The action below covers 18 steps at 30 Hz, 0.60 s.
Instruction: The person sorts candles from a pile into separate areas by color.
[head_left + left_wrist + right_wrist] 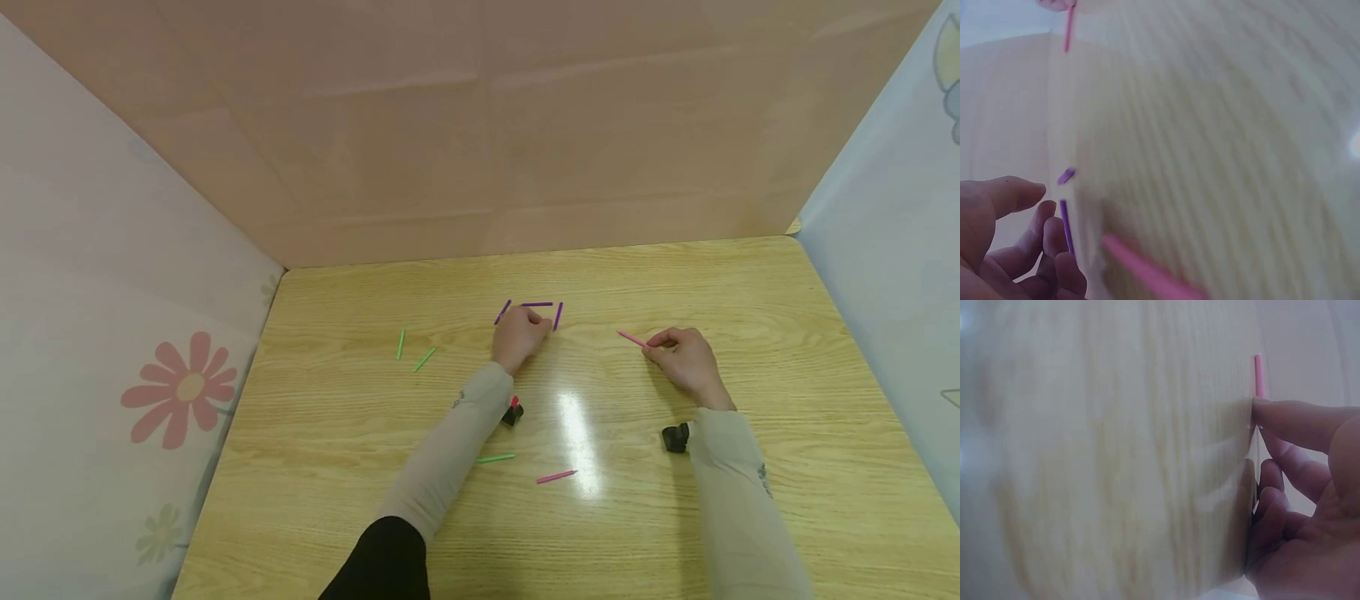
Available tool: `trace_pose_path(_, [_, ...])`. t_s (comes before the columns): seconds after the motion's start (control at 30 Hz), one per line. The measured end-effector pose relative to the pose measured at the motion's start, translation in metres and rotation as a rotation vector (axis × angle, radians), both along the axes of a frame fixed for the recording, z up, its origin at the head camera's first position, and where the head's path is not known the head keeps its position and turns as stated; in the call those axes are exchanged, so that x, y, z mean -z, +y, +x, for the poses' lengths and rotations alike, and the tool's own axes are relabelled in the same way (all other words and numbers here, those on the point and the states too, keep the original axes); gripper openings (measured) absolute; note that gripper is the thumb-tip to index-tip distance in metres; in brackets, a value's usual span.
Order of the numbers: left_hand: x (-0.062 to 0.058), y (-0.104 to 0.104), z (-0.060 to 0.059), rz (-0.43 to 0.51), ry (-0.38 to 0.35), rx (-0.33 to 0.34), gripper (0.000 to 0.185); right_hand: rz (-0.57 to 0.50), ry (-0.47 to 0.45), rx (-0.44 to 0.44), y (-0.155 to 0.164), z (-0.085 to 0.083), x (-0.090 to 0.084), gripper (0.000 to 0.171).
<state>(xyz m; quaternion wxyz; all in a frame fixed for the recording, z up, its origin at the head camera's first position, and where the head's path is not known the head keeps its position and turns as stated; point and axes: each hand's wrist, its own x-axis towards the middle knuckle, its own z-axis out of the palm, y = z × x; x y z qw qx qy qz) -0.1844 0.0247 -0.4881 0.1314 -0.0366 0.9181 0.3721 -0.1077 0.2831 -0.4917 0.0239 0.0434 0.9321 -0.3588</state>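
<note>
Here, the pink stick [632, 338] sits pinched between the thumb and forefinger of the right hand [686, 363], its free end pointing toward ten o'clock in the head view; the right wrist view shows that end jutting toward twelve from the pinch, with the other fingers curled below. At nine o'clock from this grip, the left hand [522, 337] reaches in beside three purple sticks, its fingers loosely bent, a small gap parting thumb from forefinger, and nothing visible between them. A slanting purple stick [502, 312] lies at eleven o'clock from that hand, a level purple stick [537, 304] at one, and a steep purple stick [558, 316] at two, close to the fingertips, though whether they touch it I cannot tell. Two green sticks [424, 359] lie near each other at nine o'clock from the left hand, well apart from it. Toward six, by the left sleeve [442, 458], rests a third green stick [497, 458], with a second pink stick [557, 477] just past three o'clock from it. A red tip [514, 402] shows beside the black device [512, 415] at the left wrist. All this is on a wood-grain table [337, 433], with a brown panel [480, 133] standing at its twelve o'clock edge.
</note>
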Motion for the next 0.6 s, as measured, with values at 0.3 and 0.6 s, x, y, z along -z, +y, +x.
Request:
trace_pose_path(0.3, [-0.007, -0.030, 0.006, 0.090, 0.009, 0.026, 0.018, 0.001, 0.013, -0.005, -0.001, -0.001, -0.002, 0.023])
trace_pose_path(0.6, [-0.010, -0.061, 0.025, -0.004, -0.029, 0.145, 0.015, 0.011, 0.011, -0.011, -0.001, -0.001, -0.003, 0.023])
